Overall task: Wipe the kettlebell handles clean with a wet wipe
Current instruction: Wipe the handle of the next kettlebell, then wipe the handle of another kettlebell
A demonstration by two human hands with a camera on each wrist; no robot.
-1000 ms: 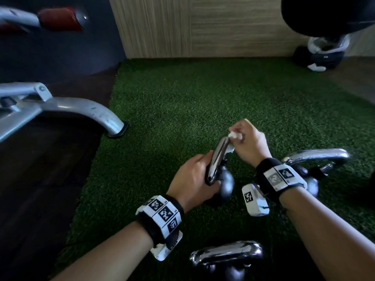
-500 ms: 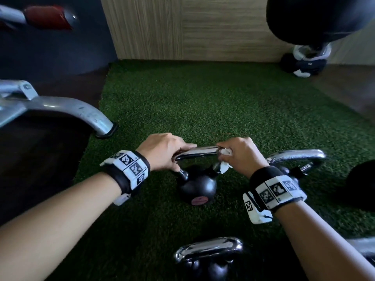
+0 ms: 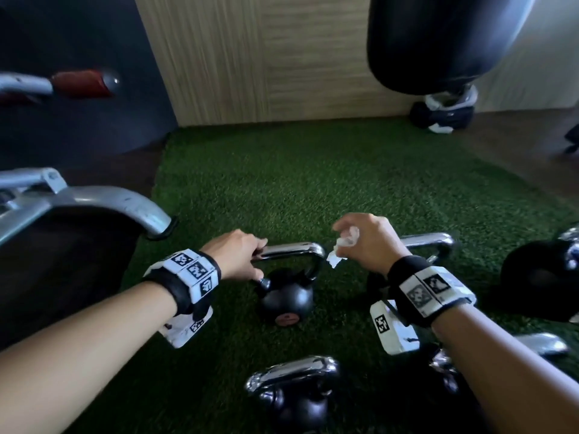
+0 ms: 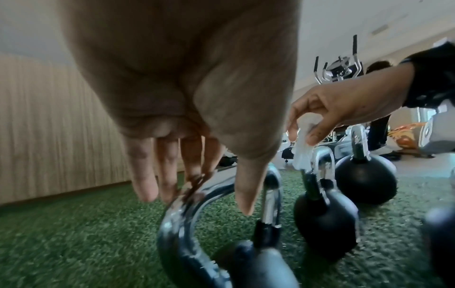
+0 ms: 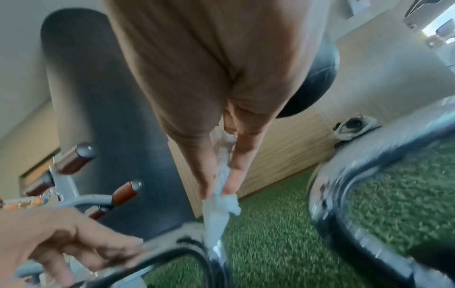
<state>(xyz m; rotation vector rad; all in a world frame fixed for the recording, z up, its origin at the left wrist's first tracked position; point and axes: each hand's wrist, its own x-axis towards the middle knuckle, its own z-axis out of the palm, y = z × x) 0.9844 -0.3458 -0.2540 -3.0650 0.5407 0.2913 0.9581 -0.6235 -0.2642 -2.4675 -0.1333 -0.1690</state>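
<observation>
A small black kettlebell (image 3: pixel 286 297) with a chrome handle (image 3: pixel 288 250) stands upright on the green turf. My left hand (image 3: pixel 235 255) holds the handle's left end, fingers over the bar and thumb on the near side; the left wrist view shows the handle (image 4: pixel 221 193) between them. My right hand (image 3: pixel 366 242) hovers just right of the handle and above it, pinching a crumpled white wet wipe (image 3: pixel 347 238) that hangs clear of the bar. The wipe (image 5: pixel 219 204) dangles from thumb and fingertips in the right wrist view.
More chrome-handled kettlebells stand close by: one behind my right hand (image 3: pixel 426 239), one in front (image 3: pixel 294 374), others at the right (image 3: pixel 539 280). A grey bench leg (image 3: pixel 119 198) ends at the turf's left edge. A black punching bag (image 3: pixel 438 42) hangs at the back right.
The kettlebell went from tilted to standing upright on the turf. My right hand has lifted the wipe off the handle's right end. My left hand stays on the left end.
</observation>
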